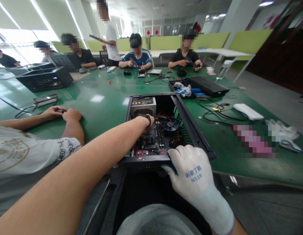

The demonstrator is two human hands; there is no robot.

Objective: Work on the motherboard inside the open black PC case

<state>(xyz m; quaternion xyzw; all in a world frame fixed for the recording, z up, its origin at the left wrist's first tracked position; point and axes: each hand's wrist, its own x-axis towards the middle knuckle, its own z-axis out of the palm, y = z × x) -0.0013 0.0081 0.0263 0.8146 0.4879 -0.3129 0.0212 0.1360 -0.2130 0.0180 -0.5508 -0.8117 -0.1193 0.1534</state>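
Note:
An open black computer case [199, 138] lies on its side at the near edge of the green table. My left hand [151, 121], bare and with a dark band at the wrist, reaches into it beside the silver power supply [143, 109]. That hand's fingers are hidden, so what they touch cannot be seen. Under and beside it lies the motherboard [149, 142], with a black round fan [170, 125] to its right. My right hand [190, 171], in a white work glove, grips the near rim of the case, thumb outside and fingers over the edge.
On my left, a co-worker's hands [65, 114] rest on the table. To the right are cables [215, 111], a white power strip [248, 111] and white gloves [285, 132]. A black toolbox [207, 86] stands open behind the case. More people sit across the table.

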